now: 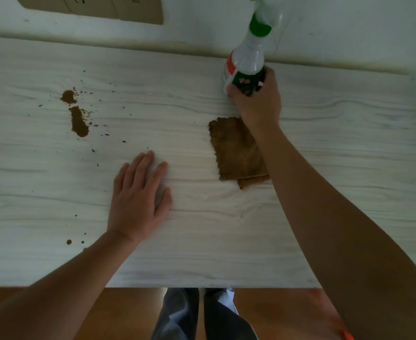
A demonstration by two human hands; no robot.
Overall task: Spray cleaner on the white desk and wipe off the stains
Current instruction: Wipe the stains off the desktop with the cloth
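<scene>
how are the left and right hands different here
The left hand lies flat, fingers straight, on the white desk; the right hand curls round the spray bottle low down. The left hand holds nothing; the right hand has a grip on the bottle. The left hand is mid-desk; the right hand reaches toward the far edge, forearm over the brown cloth. Both are bare and off the stains.

The spray bottle (pixel 247 57) has its head cut by the top edge; its label is unreadable; the right forearm (pixel 325 204) hides the cloth (pixel 236 150) along its right side.
</scene>
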